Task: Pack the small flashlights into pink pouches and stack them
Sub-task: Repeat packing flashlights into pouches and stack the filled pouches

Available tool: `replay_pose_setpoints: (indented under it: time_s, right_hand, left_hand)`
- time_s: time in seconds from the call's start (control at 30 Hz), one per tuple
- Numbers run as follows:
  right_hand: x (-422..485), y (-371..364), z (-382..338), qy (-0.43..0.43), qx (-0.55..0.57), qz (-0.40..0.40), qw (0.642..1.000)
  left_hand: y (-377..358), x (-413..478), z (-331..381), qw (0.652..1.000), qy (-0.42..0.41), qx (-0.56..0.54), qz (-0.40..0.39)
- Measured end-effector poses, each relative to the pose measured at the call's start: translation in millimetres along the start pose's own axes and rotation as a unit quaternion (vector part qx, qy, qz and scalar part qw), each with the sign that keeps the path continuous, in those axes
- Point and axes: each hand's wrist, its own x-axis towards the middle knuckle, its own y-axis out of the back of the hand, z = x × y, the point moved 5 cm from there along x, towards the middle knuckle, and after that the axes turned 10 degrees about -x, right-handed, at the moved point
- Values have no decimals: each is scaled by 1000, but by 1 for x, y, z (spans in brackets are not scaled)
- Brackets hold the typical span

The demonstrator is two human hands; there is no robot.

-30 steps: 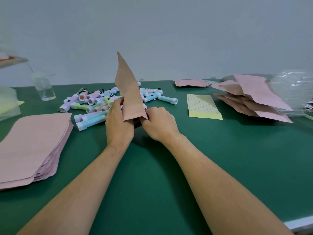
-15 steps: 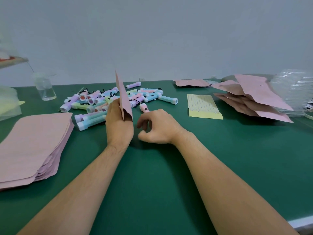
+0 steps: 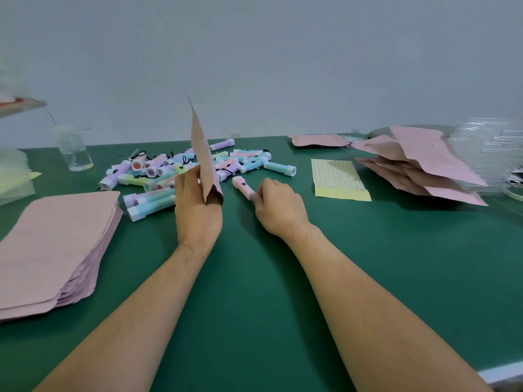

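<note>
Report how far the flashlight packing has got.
Done: a loose heap of pouches on the right, which look filled. In hand: the left hand holds one pink pouch upright, and the right hand pinches a pink flashlight, not yet in the pouch. Left: a pile of loose flashlights behind the hands and a thick stack of flat pouches on the left.

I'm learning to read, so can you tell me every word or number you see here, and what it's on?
No text here can be read.
pink pouch, held by the left hand: blank.
pink flashlight, pinched by the right hand: no legible label.
dotted yellow sheet: dots only, no letters.
dark-and-white item at the right edge: too blurred to read.
</note>
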Motion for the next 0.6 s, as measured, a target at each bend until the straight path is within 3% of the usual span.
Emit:
replay_pose_setpoints:
  time_s: [0.1, 0.2, 0.37, 0.47, 0.6]
  right_hand:
    - [-2, 18, 0, -21, 254, 92, 963]
    - [-6, 34, -4, -7, 368, 166, 915]
    - [-6, 37, -14, -9, 532, 93, 841]
    - [-12, 33, -19, 58, 500, 33, 864]
    - [-24, 23, -36, 172, 295, -6, 940]
  left_hand:
    - [1, 0, 2, 1000, 4, 12, -1]
    - [0, 3, 0, 999, 30, -5, -10]
    - [-5, 2, -1, 998, 34, -38, -29]
    - [-3, 2, 1, 999, 25, -14, -20]
    - [-8, 1, 4, 998, -17, -55, -25]
